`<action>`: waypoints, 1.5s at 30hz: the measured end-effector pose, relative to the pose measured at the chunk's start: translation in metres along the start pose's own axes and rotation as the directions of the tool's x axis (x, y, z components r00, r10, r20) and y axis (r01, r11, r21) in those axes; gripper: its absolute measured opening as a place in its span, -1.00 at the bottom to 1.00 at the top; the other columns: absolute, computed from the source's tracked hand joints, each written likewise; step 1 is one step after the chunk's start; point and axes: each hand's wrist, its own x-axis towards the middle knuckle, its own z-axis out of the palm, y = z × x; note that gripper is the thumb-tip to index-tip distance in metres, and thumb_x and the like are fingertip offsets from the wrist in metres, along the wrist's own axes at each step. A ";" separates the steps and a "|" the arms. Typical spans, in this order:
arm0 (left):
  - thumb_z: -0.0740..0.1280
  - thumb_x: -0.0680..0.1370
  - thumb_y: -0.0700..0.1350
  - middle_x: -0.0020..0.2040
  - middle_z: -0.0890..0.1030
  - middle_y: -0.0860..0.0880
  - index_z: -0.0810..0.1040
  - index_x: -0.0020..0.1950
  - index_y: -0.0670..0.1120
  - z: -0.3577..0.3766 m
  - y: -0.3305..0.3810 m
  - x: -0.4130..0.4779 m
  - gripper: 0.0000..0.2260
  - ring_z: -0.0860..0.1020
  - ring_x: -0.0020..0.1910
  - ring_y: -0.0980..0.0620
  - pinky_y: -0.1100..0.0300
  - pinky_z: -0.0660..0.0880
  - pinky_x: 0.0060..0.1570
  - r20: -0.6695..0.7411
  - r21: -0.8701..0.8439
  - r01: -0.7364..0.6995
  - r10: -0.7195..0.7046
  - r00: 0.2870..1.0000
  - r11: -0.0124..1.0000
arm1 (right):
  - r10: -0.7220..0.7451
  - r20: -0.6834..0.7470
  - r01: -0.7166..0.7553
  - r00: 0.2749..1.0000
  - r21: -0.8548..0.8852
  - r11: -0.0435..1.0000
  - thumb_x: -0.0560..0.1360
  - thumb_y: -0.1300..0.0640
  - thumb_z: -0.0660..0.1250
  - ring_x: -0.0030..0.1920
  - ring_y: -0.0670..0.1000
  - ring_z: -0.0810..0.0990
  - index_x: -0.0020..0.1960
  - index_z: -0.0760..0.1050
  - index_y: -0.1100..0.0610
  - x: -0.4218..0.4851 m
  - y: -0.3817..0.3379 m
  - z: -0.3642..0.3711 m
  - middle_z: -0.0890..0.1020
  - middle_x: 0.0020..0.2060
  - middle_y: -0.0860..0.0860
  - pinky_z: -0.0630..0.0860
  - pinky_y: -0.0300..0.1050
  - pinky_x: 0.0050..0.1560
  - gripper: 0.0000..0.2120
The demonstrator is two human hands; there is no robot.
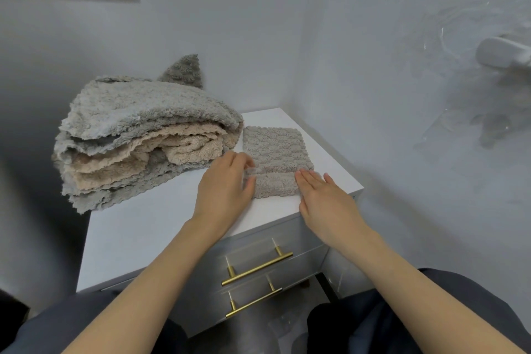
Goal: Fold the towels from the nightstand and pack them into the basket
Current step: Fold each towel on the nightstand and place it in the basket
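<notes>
Towels are lying in two places on the white nightstand [143,227]. We are working on the small grey-beige towel [275,158], which is lying flat and folded near the right front corner of the top, its near edge doubled over into a band. Our left hand [224,184] is resting on the towel's near left corner, with the fingers curled and blurred, seemingly pinching the edge of the cloth. Our right hand [324,195] is lying flat with its fingers held straight and close together, pressing on the near right corner. Just beside the small towel, to its left, a loose pile of towels [138,141] is sitting in grey and beige layers and overhanging the nightstand's left edge. Two brass drawer handles [255,267] are showing on the front below our forearms.
</notes>
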 end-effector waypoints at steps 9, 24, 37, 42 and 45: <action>0.33 0.49 -0.03 0.38 0.41 0.25 0.43 0.38 0.17 -0.006 -0.021 -0.005 -0.55 0.26 0.43 0.25 0.26 0.28 0.30 0.327 -0.049 -0.044 0.058 0.943 0.998 | -0.031 -0.061 0.035 0.998 0.075 0.997 0.54 0.37 0.14 0.49 -0.03 0.21 0.53 0.16 0.07 0.013 0.019 0.001 0.26 0.50 -0.02 -0.18 -0.09 0.49 -0.41; 0.33 0.53 0.07 -0.17 0.65 -0.02 0.61 -0.12 -0.04 -0.009 -0.015 0.005 -0.80 0.57 -0.14 0.09 0.24 0.38 -0.14 0.357 -0.450 0.372 -0.218 0.908 0.812 | 0.299 -0.096 -0.139 0.950 0.723 0.676 0.55 0.19 0.23 -0.15 0.05 0.54 0.07 0.54 0.05 0.014 0.026 -0.016 0.62 -0.15 0.07 0.34 -0.27 -0.23 -0.84; 0.32 0.51 0.17 -0.28 0.54 0.08 0.56 -0.07 -0.07 0.008 -0.014 0.016 -0.70 0.50 -0.24 0.05 0.17 0.39 -0.22 0.265 -0.228 0.456 -0.396 0.879 0.860 | 0.523 -0.034 -0.395 0.852 0.615 0.683 0.56 -0.04 0.23 0.07 0.10 0.50 0.06 0.40 0.04 0.028 0.019 -0.004 0.59 -0.13 -0.01 0.44 0.00 0.04 -0.82; 0.32 0.51 0.15 -0.27 0.55 0.07 0.54 -0.08 -0.08 0.010 -0.013 0.017 -0.71 0.53 -0.20 0.01 0.12 0.46 -0.15 0.247 -0.210 0.451 -0.399 0.883 0.868 | 0.282 -0.413 -0.166 0.866 0.294 0.941 0.54 0.27 0.22 0.24 0.13 0.39 0.24 0.47 0.16 0.025 0.004 -0.007 0.49 0.21 0.09 0.33 -0.04 0.20 -0.72; 0.32 0.50 0.15 -0.27 0.56 0.06 0.53 -0.11 -0.08 0.009 -0.012 0.018 -0.71 0.54 -0.19 0.01 0.13 0.45 -0.16 0.249 -0.195 0.451 -0.401 0.882 0.871 | 0.027 -0.431 0.078 0.902 0.224 0.971 0.58 0.31 0.17 0.41 0.11 0.34 0.38 0.42 0.21 0.021 -0.019 -0.008 0.43 0.37 0.09 0.08 -0.06 0.49 -0.63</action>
